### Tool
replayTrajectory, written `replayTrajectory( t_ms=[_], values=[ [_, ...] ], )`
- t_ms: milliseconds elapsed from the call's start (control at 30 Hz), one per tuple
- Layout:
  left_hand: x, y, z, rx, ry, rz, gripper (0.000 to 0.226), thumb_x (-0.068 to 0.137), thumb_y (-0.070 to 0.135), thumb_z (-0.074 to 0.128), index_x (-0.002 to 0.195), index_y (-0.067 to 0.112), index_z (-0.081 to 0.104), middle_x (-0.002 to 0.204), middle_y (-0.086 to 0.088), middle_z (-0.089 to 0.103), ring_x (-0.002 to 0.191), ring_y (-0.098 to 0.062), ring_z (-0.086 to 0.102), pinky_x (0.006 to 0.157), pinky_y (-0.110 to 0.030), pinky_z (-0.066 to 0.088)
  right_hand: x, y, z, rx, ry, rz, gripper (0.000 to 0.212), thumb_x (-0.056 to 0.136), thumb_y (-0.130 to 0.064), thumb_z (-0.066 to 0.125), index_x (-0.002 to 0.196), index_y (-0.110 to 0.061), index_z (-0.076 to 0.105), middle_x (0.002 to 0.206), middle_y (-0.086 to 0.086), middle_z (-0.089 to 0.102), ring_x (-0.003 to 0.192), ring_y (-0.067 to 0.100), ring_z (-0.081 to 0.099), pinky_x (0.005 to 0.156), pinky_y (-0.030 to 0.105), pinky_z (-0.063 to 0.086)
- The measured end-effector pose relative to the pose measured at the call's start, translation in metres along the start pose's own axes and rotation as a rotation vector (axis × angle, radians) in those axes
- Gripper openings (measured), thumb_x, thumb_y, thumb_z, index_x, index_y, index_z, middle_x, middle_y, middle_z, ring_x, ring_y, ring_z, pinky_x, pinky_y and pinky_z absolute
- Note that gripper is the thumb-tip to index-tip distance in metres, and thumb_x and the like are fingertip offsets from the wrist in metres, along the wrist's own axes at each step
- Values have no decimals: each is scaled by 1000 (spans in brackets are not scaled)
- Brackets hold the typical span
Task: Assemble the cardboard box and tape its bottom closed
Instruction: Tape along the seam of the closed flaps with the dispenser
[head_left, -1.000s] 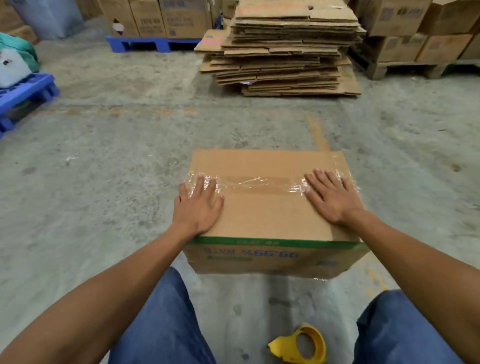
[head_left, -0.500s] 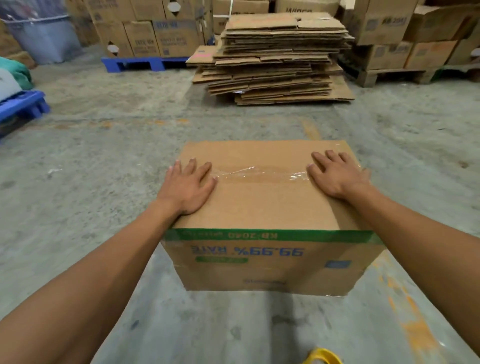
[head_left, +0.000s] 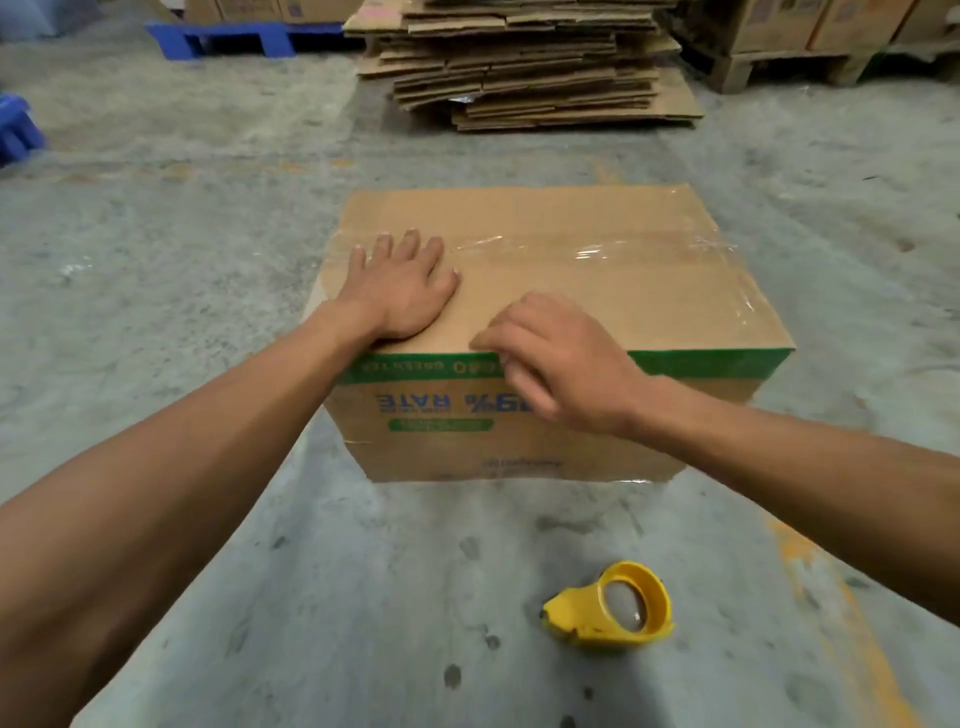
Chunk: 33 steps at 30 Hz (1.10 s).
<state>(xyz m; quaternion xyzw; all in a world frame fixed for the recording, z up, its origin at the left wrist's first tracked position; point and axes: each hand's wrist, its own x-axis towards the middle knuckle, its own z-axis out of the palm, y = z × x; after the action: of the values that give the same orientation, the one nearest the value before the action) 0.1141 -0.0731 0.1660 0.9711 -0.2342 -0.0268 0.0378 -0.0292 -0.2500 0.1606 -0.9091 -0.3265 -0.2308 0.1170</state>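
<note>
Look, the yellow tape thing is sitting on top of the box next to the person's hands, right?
Not quite. The yellow tape dispenser isn't on top of the box; the head view shows it lying on the concrete floor, nearer the person than the box. The left hand does rest flat on the box top, and the right hand is at its near edge.

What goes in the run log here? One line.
box: seam taped | left hand: flat on box | right hand: empty at near edge | tape dispenser: on floor
</note>
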Motion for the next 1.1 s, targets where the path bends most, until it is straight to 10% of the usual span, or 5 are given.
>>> replayTrajectory(
  t_ms=[100,333,933,1100],
  values=[
    [0,-4,-1,0,-4,11,69,96,61,15,155,27,11,165,-5,5,150,-33,3,118,-57,1,-56,-46,31,41,-315,-267,22,85,-15,57,103,-10,68,84,8,60,74,28,52,65,37,40],
    [-3,-1,1,-20,37,27,65,98,56,19,155,25,17,164,-7,11,150,-34,8,117,-59,3,-186,-49,68,135,-980,0,42,98,-50,36,131,-25,44,107,7,61,90,33,59,76,41,53],
    [-9,12,0,-48,62,87,60,100,50,24,153,21,24,163,-12,15,148,-39,10,116,-60,8,-181,-39,93,389,-1221,482,68,97,-27,47,153,-28,8,137,19,49,116,37,51,94,38,40],
    [-14,12,-2,-90,46,71,60,100,50,26,153,23,23,163,-10,14,149,-38,9,117,-58,6,-130,-30,85,597,-1195,696,49,95,-32,56,142,-26,46,139,6,54,111,20,54,89,27,44]
  ],
)
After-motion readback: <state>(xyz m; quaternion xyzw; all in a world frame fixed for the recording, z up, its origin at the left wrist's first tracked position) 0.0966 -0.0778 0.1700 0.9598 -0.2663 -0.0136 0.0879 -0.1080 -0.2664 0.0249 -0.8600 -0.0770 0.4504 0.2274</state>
